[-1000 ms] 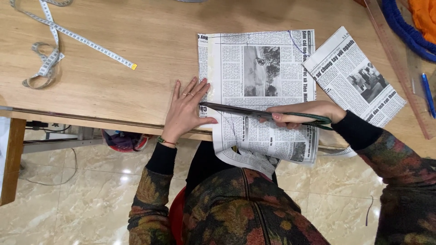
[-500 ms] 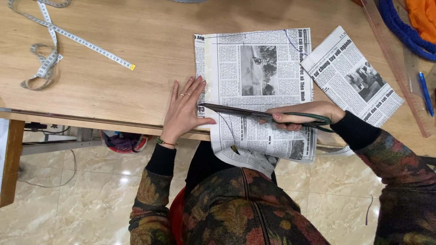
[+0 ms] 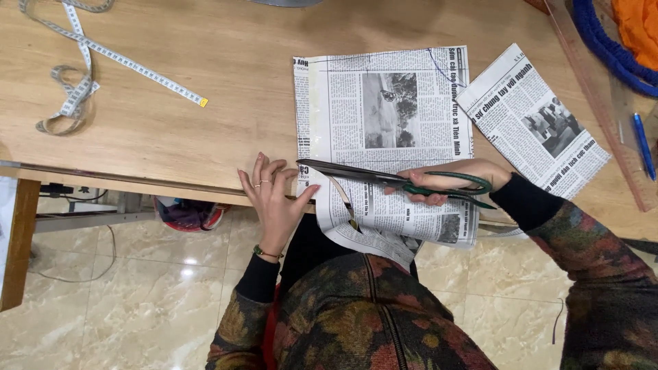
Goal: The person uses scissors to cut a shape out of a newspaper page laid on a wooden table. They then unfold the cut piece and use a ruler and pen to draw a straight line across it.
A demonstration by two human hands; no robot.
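A newspaper sheet [image 3: 384, 116] lies on the wooden table [image 3: 205, 62], its lower part hanging over the near edge. My right hand [image 3: 445, 181] grips green-handled scissors [image 3: 384, 179] whose long dark blades point left across the sheet, with a curved cut showing below them. My left hand [image 3: 274, 199] rests flat, fingers spread, on the table edge at the sheet's left side, its thumb touching the paper near the blade tips.
A second newspaper piece [image 3: 534, 120] lies to the right. A grey tape measure [image 3: 89, 62] curls at the far left. A long ruler [image 3: 596, 96], a blue pen [image 3: 643, 145], blue cord [image 3: 610, 48] and orange cloth [image 3: 637, 20] sit at the right. Marble floor lies below.
The scissors' blades have advanced slightly left through the paper. My left hand stays at the sheet's left edge with little movement.
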